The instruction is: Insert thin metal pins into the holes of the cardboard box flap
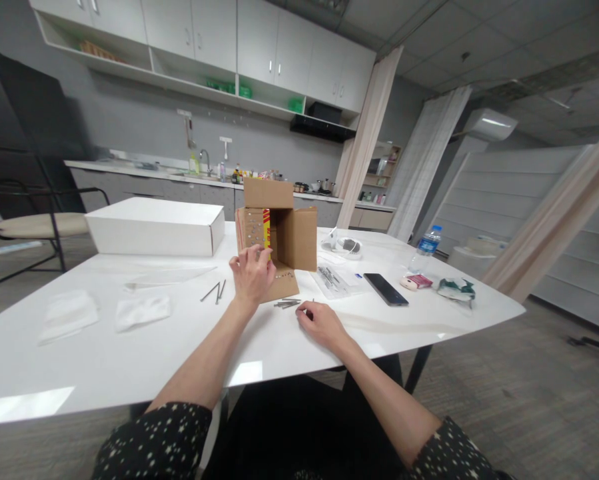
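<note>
An upright cardboard box [305, 237] faces me with its flaps spread. Small shiny dots, like nail or screw heads, speckle its left flap [253, 225]. My left hand [253, 275] is raised before that flap's lower part, fingers curled together; whatever they hold is hidden. On the tabletop, my right hand [324, 323] rests with thumb and fingers pinched, beside a small pile of nails [286, 303]. What lies in this pinch is too small to name. Left of my left hand are a few long loose nails [214, 292]. A clear plastic bag with metal pieces [332, 281] lies right of the box.
A long white box [154, 227] stands at the back left of the white table [189, 353]. White cloths or tissues [143, 312] lie at left. To the right are a phone [386, 289], a water bottle [428, 243], a small red packet [418, 282] and a white corded device [342, 245].
</note>
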A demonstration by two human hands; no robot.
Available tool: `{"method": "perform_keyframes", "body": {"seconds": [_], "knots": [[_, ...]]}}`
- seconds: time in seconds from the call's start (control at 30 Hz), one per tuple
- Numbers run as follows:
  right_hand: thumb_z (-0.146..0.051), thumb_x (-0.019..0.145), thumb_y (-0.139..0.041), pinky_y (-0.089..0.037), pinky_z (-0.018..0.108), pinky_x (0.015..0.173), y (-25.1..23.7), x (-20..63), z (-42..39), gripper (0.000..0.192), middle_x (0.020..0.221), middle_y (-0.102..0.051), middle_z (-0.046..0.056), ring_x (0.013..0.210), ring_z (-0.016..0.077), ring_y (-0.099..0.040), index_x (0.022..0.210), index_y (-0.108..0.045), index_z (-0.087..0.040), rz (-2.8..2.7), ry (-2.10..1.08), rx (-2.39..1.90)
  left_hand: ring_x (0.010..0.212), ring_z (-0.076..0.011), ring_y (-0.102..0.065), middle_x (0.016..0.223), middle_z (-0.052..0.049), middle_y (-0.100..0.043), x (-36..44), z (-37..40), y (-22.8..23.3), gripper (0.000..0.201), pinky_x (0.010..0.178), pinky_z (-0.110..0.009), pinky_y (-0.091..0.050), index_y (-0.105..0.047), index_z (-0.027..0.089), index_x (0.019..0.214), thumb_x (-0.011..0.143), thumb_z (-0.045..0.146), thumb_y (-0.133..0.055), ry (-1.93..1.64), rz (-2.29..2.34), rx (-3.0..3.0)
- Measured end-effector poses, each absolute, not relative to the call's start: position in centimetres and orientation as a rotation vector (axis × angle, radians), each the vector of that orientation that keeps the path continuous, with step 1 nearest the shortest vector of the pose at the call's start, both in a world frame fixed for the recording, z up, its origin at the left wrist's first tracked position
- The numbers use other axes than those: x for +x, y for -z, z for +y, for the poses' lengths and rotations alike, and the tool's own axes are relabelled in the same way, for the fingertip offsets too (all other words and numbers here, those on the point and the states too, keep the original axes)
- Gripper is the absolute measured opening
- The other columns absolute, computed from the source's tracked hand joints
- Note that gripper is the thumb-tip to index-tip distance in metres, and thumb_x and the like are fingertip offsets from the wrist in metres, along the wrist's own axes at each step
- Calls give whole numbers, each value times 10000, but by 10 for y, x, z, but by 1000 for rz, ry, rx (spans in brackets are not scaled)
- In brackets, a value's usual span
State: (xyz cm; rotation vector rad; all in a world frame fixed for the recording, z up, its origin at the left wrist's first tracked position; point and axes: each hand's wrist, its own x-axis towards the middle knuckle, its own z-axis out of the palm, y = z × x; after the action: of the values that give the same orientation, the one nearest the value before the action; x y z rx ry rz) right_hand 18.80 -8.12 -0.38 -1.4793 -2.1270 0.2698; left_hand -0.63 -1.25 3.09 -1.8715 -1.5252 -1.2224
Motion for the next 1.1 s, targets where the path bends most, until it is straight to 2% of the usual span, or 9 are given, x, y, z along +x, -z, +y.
{"method": "perform_keyframes", "body": {"seconds": [0.23, 0.47, 0.57, 0.73, 0.9, 1.1], "knots": [[-247, 887, -515, -384, 240, 670, 6, 189, -80, 226, 782, -714, 28, 689, 158, -592, 933, -734, -211, -2126, -266, -1477, 1221, -318, -462, 1343, -129, -555, -11, -6, -27, 372, 1001, -505, -314, -571, 221, 1231, 872, 235, -473, 1172, -1511, -1921], [-252, 887, -510, -379, 237, 650, 7, 189, -79, 230, 768, -709, 26, 671, 156, -585, 927, -732, -210, -2122, -265, -1464, 1162, -269, -532, 1251, -110, -625, -5, -3, -21, 317, 982, -422, -379, -600, 199, 1163, 893, 221, -436, 1099, -1440, -2062], [-245, 889, -509, -385, 232, 654, 7, 189, -79, 229, 778, -711, 27, 681, 154, -589, 936, -730, -208, -2124, -274, -1458, 1168, -275, -531, 1255, -123, -621, -4, -4, -20, 324, 989, -431, -385, -603, 191, 1166, 886, 219, -442, 1078, -1437, -2084], [-235, 891, -507, -387, 233, 664, 7, 188, -80, 232, 784, -713, 27, 688, 154, -592, 941, -732, -208, -2130, -268, -1460, 1276, -289, -462, 1373, -135, -542, -4, -4, -18, 342, 1061, -447, -339, -595, 186, 1183, 866, 210, -466, 1060, -1444, -2004], [-244, 889, -507, -379, 236, 647, 5, 188, -80, 233, 769, -709, 23, 675, 156, -586, 932, -734, -210, -2127, -266, -1456, 1290, -289, -459, 1350, -139, -561, -2, -4, -17, 345, 1087, -455, -319, -596, 184, 1178, 856, 207, -472, 1004, -1449, -1997], [-237, 884, -502, -373, 236, 647, 6, 189, -80, 233, 771, -709, 25, 669, 153, -583, 922, -730, -205, -2127, -272, -1446, 1304, -290, -444, 1386, -131, -535, -7, -4, -22, 373, 1122, -501, -262, -588, 195, 1209, 855, 219, -476, 1129, -1493, -1941]]}}
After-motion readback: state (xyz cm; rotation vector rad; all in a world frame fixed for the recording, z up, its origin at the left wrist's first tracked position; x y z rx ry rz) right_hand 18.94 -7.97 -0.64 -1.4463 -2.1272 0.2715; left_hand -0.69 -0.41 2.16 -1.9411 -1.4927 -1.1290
